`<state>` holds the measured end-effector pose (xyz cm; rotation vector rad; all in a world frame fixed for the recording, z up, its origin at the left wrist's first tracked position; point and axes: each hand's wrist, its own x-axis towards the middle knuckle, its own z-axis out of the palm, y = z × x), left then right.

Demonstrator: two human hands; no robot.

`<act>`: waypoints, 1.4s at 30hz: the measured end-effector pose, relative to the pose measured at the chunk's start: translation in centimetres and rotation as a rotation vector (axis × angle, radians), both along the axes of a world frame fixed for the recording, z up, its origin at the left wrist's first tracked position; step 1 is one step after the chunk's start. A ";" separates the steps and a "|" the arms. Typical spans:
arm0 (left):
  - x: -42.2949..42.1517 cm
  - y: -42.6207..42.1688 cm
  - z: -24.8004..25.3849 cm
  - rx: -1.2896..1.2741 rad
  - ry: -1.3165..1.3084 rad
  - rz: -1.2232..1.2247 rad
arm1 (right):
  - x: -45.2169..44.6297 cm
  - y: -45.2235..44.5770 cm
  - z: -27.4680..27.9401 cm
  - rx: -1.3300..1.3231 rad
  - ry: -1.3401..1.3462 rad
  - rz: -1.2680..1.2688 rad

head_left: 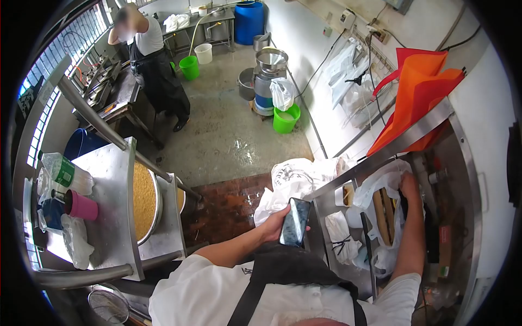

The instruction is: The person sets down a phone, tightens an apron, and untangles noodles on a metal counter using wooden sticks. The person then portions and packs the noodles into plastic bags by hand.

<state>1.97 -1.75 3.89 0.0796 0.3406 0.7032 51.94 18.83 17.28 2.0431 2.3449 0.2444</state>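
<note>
My left hand [273,226] is closed round a smartphone [294,221], its dark glossy screen turned up in front of my apron. My right hand [409,187] reaches down into an open metal drawer-like compartment [466,179] on the right. It is at the edge of a clear plastic bag [365,196] that surrounds a long brown cardboard piece [383,217]. The fingers point downward and are mostly hidden, so I cannot make out whether they grip the bag. Beside the bag lies a white cloth-like bundle with a black tie [342,239].
White printed sacks [291,176] lie beyond the phone. Orange-red sheets [416,98] hang over the compartment's far edge. At left, a metal shelf [111,190] carries a pink cup [81,205], beside a bowl of yellowish grains [144,204]. A co-worker [155,65] stands at the far-left bench.
</note>
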 end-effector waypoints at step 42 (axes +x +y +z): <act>0.3 -0.3 1.4 0.077 0.023 0.035 | -1.2 1.2 -0.1 0.093 -0.027 -0.073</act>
